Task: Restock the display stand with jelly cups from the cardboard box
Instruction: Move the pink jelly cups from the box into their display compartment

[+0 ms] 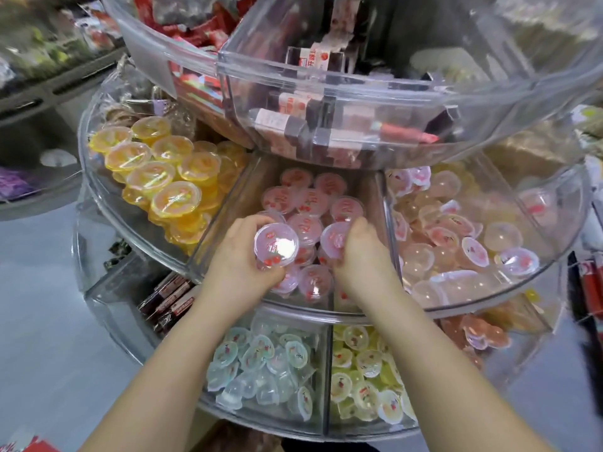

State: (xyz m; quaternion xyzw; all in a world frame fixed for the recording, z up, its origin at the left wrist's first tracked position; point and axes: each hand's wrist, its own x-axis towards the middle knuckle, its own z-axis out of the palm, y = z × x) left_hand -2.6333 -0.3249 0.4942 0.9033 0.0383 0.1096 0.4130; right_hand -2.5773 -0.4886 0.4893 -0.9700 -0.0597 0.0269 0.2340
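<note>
Left hand around pink jelly cup

Clear tiered display stand with wedge compartments, pink jelly cups lid-up in the middle-tier centre compartment, one pink cup raised above the pile
</note>
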